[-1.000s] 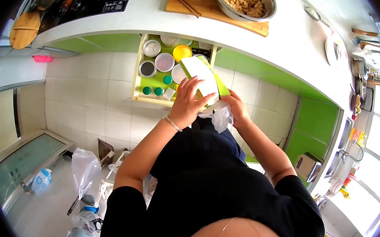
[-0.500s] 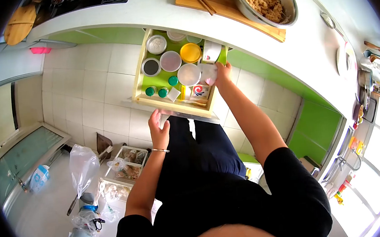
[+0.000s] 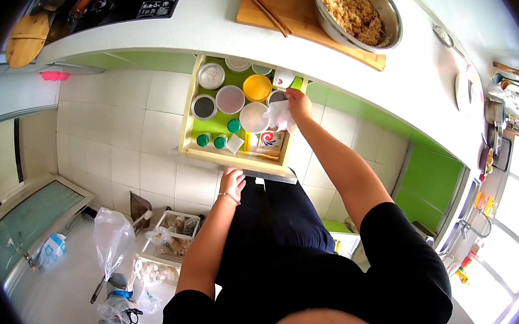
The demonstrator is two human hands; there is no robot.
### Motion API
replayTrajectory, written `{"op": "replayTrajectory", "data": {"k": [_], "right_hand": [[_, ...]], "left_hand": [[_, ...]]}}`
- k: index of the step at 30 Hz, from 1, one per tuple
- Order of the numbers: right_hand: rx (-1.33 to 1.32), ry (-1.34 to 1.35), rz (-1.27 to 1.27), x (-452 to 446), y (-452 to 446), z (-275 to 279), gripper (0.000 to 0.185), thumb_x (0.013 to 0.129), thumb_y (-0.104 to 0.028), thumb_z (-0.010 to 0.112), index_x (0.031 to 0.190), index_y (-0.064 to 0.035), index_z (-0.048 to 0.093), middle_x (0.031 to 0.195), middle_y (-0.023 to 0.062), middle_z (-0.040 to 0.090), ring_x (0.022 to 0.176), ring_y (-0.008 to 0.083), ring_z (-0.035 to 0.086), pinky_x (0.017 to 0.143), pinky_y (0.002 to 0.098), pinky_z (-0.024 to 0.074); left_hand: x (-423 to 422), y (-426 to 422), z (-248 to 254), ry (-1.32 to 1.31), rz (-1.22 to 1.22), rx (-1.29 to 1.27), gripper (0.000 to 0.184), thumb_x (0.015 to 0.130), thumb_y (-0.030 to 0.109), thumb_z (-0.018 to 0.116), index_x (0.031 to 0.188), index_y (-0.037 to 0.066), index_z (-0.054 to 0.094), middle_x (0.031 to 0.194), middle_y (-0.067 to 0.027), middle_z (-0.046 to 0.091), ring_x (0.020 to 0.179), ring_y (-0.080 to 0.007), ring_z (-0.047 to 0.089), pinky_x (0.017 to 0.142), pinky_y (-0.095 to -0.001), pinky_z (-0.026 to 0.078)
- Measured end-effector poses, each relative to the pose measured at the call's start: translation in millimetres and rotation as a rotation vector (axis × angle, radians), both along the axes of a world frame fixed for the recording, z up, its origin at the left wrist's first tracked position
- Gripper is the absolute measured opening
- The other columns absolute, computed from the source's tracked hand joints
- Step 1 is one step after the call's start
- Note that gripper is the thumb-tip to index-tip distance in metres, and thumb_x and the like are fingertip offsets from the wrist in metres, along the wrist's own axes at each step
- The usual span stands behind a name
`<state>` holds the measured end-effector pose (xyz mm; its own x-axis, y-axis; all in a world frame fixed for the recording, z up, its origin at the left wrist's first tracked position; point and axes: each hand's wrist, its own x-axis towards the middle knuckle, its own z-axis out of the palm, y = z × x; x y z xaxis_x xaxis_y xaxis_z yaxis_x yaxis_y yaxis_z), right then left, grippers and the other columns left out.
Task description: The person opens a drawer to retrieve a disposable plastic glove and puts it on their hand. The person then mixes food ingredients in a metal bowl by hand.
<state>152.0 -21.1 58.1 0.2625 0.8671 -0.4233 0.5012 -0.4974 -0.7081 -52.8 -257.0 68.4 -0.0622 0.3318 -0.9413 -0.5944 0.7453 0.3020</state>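
My right hand (image 3: 299, 105) is closed on a thin, whitish plastic bag (image 3: 281, 118) at the right side of the pulled-out drawer (image 3: 185, 122). Beside the bag stand a white-topped jar (image 3: 254, 118) and a yellow-lidded jar (image 3: 257, 88). More round jars fill the rest of the drawer, among them a dark-topped one (image 3: 204, 107) and a pinkish one (image 3: 230, 99). Several green-capped bottles (image 3: 220, 141) and a white packet with a red and blue swirl (image 3: 269, 141) lie near its front. Just below the drawer front, my left hand (image 3: 232, 182) has its fingers curled in, holding nothing visible.
On the white counter (image 3: 198, 28) a steel bowl of minced filling (image 3: 354, 12) rests on a cutting board (image 3: 297, 26), with chopsticks (image 3: 262, 7) alongside. A stove (image 3: 116, 8) is at upper left. Bags and food baskets (image 3: 178, 231) stand at lower left.
My right hand has shifted slightly up, and the plastic bag hangs lower from it. My left hand has dropped a little and right, its fingers curling in.
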Motion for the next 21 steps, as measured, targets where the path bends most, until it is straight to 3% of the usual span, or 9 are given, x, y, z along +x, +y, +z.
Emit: {"op": "replayTrajectory", "data": {"k": [2, 3, 7, 10, 14, 16, 18, 19, 21], "right_hand": [[0.085, -0.163, 0.177, 0, 3, -5, 0.034, 0.085, -0.014, 0.050, 0.116, -0.0171, 0.065, 0.103, 0.0190, 0.066, 0.094, 0.0351, 0.064, 0.082, 0.0416, 0.0503], [0.015, -0.203, 0.231, 0, 10, 2, 0.041, 0.083, -0.010, 0.047, 0.121, -0.0165, 0.062, 0.107, 0.0208, 0.064, 0.097, 0.0367, 0.063, 0.086, 0.0434, 0.0489], [0.048, -0.171, 0.255, 13, 38, -20, 0.046, 0.083, -0.011, 0.048, 0.127, -0.0206, 0.058, 0.108, 0.0221, 0.064, 0.099, 0.0355, 0.062, 0.087, 0.0399, 0.0475], [-0.022, -0.081, 0.347, 20, 47, -25, 0.037, 0.082, -0.012, 0.051, 0.117, -0.0130, 0.064, 0.105, 0.0195, 0.066, 0.097, 0.0343, 0.064, 0.084, 0.0388, 0.0495], [-0.105, 0.402, 0.104, 20, 6, 33, 0.030, 0.089, -0.025, 0.056, 0.104, -0.0002, 0.065, 0.089, 0.0093, 0.070, 0.080, 0.0204, 0.065, 0.070, 0.0305, 0.0495], [-0.197, 0.518, 0.022, 24, -10, 80, 0.030, 0.091, -0.023, 0.054, 0.107, 0.0008, 0.063, 0.090, 0.0090, 0.067, 0.083, 0.0205, 0.064, 0.071, 0.0320, 0.0503], [-0.318, 1.031, -0.233, 40, -24, 106, 0.035, 0.088, -0.010, 0.049, 0.121, 0.0004, 0.053, 0.104, 0.0116, 0.063, 0.093, 0.0237, 0.062, 0.080, 0.0340, 0.0503], [-0.308, 1.031, -0.240, 43, -29, 126, 0.035, 0.088, -0.010, 0.049, 0.121, 0.0004, 0.053, 0.104, 0.0116, 0.063, 0.093, 0.0237, 0.062, 0.080, 0.0340, 0.0503], [-0.246, 1.407, -0.168, 49, -37, 168, 0.053, 0.082, 0.002, 0.045, 0.134, 0.0001, 0.038, 0.122, 0.0140, 0.054, 0.107, 0.0253, 0.055, 0.093, 0.0347, 0.0461]], "left_hand": [[0, -2, 4, 0.028, -0.001, -0.015, 0.011, 0.080, 0.016, 0.061, 0.090, 0.019, 0.057, 0.092, 0.0033, 0.056, 0.090, -0.0160, 0.055, 0.079, -0.0354, 0.043], [-1, -3, 5, 0.030, 0.008, 0.000, 0.012, 0.080, 0.017, 0.061, 0.090, 0.019, 0.057, 0.092, 0.0034, 0.057, 0.090, -0.0159, 0.055, 0.080, -0.0351, 0.044], [-3, -3, 5, 0.009, 0.030, 0.025, 0.012, 0.080, 0.016, 0.061, 0.092, 0.018, 0.057, 0.093, 0.0024, 0.057, 0.091, -0.0161, 0.056, 0.082, -0.0351, 0.045], [0, -4, 3, 0.014, 0.053, 0.047, 0.013, 0.079, 0.010, 0.059, 0.090, 0.015, 0.056, 0.091, -0.0004, 0.057, 0.088, -0.0169, 0.056, 0.082, -0.0361, 0.048], [2, 4, 5, 0.038, 0.060, 0.110, 0.014, 0.075, 0.001, 0.055, 0.085, 0.010, 0.052, 0.085, -0.0045, 0.056, 0.080, -0.0180, 0.057, 0.081, -0.0381, 0.052], [3, 17, 6, 0.030, 0.110, 0.113, 0.017, 0.075, -0.001, 0.054, 0.085, 0.010, 0.048, 0.080, -0.0060, 0.054, 0.078, -0.0197, 0.058, 0.081, -0.0403, 0.053], [3, 32, -9, -0.016, 0.142, 0.147, 0.018, 0.075, -0.003, 0.054, 0.087, 0.009, 0.047, 0.081, -0.0076, 0.053, 0.077, -0.0218, 0.058, 0.082, -0.0413, 0.053], [3, 44, -11, -0.060, 0.165, 0.169, 0.018, 0.076, -0.004, 0.054, 0.088, 0.007, 0.046, 0.084, -0.0093, 0.053, 0.082, -0.0250, 0.058, 0.083, -0.0419, 0.053], [9, 72, -4, -0.075, 0.216, 0.185, 0.018, 0.077, -0.003, 0.055, 0.090, 0.006, 0.047, 0.090, -0.0114, 0.053, 0.089, -0.0280, 0.057, 0.086, -0.0435, 0.052]]}}
